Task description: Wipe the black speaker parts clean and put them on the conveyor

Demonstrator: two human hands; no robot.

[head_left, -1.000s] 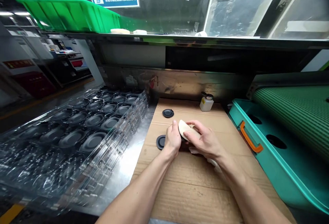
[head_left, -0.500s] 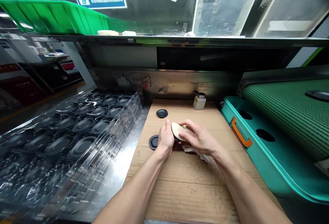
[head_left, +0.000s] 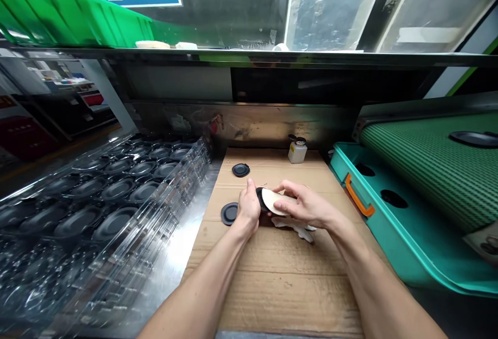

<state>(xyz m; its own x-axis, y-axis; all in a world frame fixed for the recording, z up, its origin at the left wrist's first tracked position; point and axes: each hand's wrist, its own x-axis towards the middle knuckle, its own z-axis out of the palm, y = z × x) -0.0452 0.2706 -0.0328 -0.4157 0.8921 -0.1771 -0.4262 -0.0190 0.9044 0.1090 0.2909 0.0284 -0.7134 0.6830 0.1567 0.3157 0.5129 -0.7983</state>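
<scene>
Nearest to us, our two bare forearms reach in over a brown cardboard sheet (head_left: 288, 297) laid on the metal bench (head_left: 182, 248). A crumpled white cloth (head_left: 296, 228) lies on the cardboard, just below our right hand (head_left: 305, 205). That hand is closed around a cream pad (head_left: 274, 202), thumb and fingers pinching it from either side. Our left hand (head_left: 249, 205) grips a black disc (head_left: 260, 198), thumb pointing up. The disc sits between our two hands, over the middle of the cardboard, and the pad's rounded edge overlaps its face, hiding most of it.

Just left of our left hand, a loose round part (head_left: 229, 213) in black lies flat on the cardboard. Farther left, clear plastic trays (head_left: 171, 199) are stacked, the top one filled with rows of black round parts. To the right stands a teal bin (head_left: 424, 256) with an orange handle (head_left: 358, 198); two dark round shapes show inside.

Beyond our hands we see a second round part (head_left: 240, 170), then a small whitish bottle (head_left: 297, 152) near the cardboard's far edge. A green belt (head_left: 420, 144) rises behind the bin. Farthest off, a shelf (head_left: 249, 57) carries a green crate (head_left: 73, 19).
</scene>
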